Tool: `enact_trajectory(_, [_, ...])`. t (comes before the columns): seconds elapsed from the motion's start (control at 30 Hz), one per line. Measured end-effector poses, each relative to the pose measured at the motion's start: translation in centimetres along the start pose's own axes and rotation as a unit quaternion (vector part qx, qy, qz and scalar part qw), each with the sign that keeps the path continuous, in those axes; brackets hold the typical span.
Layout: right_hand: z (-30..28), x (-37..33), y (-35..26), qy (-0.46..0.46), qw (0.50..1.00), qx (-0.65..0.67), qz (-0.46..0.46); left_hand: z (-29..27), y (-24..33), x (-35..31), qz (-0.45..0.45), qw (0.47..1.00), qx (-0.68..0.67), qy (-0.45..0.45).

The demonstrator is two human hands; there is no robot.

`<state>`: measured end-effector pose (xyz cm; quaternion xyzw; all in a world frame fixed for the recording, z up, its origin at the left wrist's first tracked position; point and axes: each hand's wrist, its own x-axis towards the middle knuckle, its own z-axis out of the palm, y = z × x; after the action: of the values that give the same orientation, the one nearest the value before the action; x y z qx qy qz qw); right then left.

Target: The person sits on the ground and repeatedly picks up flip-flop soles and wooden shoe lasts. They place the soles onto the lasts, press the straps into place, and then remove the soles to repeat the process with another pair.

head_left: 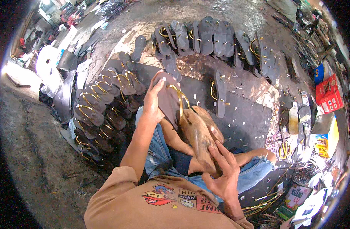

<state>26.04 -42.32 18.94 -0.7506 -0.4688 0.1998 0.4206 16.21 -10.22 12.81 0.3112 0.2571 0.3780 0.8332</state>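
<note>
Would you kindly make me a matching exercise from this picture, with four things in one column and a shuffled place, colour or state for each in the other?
Things
1. Left hand
2. Right hand
3. Red package
4. Jeans

Descriptions
A. Near the right edge of the picture
B. Fingers resting on a wooden foot form
C. Blue, with a frayed tear
D. Holding a dark sandal with a gold strap

Right pairs: 1-D, 2-B, 3-A, 4-C
</note>
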Motion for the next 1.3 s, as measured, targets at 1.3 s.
enact_trajectory(1.3, [5.0,-7.9,0.6,-0.076,0.725,0.567,0.384,1.9,-0.6,-22.2,-0.336,0.93,-0.13,-0.073])
